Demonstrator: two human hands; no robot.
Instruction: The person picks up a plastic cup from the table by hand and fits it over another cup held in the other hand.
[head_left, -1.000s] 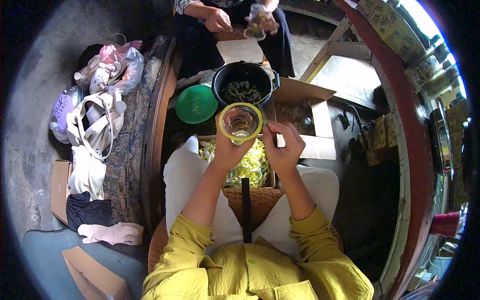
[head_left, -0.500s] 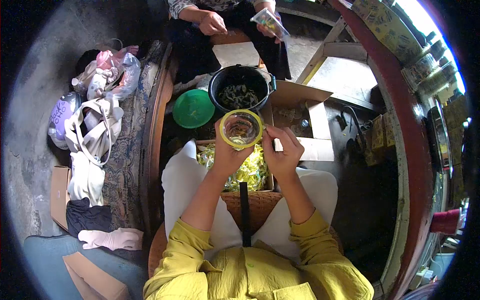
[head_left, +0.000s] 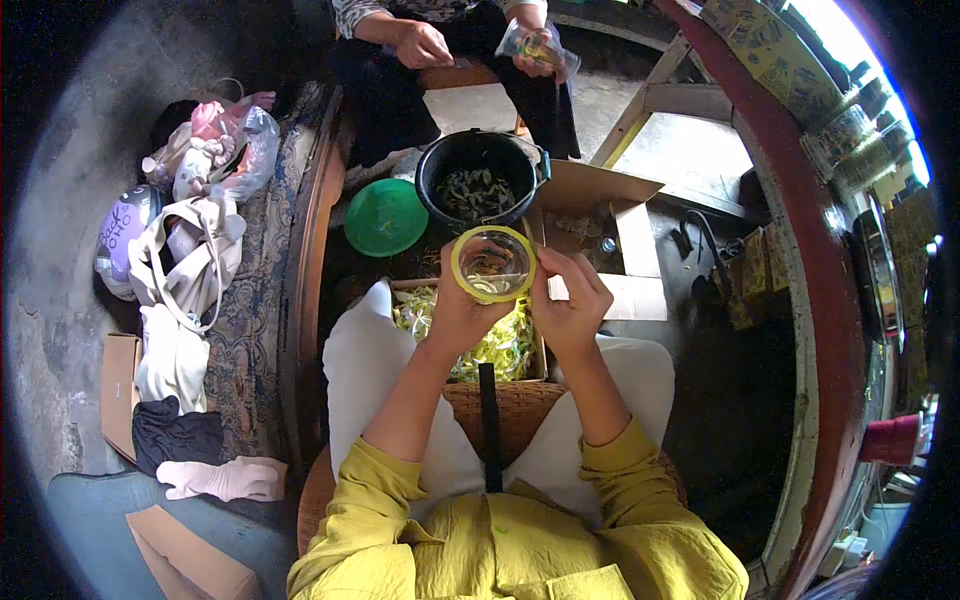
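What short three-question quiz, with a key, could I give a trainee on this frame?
1. Multiple choice: what colour is the rim of the clear cup?
A. Red
B. Yellow
C. Blue

2. True or false: as the camera sees it, the green dish lies to the left of the black bucket.

3. Fill the gap: the wearer's ____ hand wraps around the side of the cup.

Key: 1. B; 2. true; 3. left.

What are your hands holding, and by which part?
Left hand holds a clear, round, plastic, yellow-rimmed cup by its side; the right hand is beside its rim, contact unclear.
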